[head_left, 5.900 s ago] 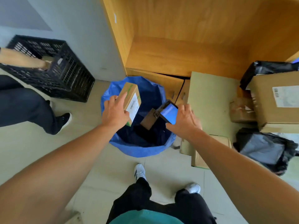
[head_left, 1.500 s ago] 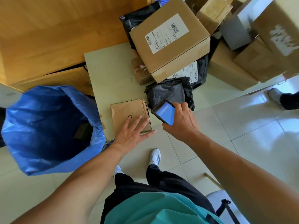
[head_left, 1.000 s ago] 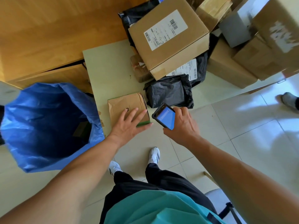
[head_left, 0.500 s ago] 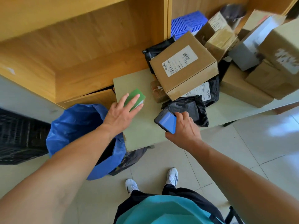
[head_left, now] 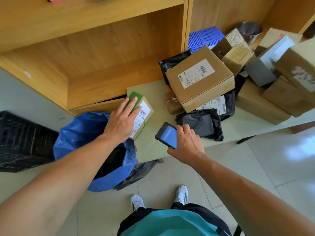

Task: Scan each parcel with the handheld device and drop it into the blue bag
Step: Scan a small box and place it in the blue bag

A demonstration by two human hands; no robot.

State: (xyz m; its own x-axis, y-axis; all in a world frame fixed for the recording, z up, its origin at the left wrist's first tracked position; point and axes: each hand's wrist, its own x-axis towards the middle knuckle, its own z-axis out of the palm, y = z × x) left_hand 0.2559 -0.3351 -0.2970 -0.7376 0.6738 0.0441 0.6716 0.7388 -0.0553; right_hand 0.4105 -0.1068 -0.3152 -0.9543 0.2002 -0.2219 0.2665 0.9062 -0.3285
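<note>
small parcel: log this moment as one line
step: scan | left hand: holds small parcel, label showing | right hand: grips handheld device, screen blue | blue bag: open, parcel not yet in

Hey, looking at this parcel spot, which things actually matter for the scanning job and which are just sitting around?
For the job:
small labelled box, held by the left hand
handheld device, held by the right hand
blue bag
waiting parcels: large labelled box, black mailer

Lying about:
black crate
metal cup
blue ridged panel
</note>
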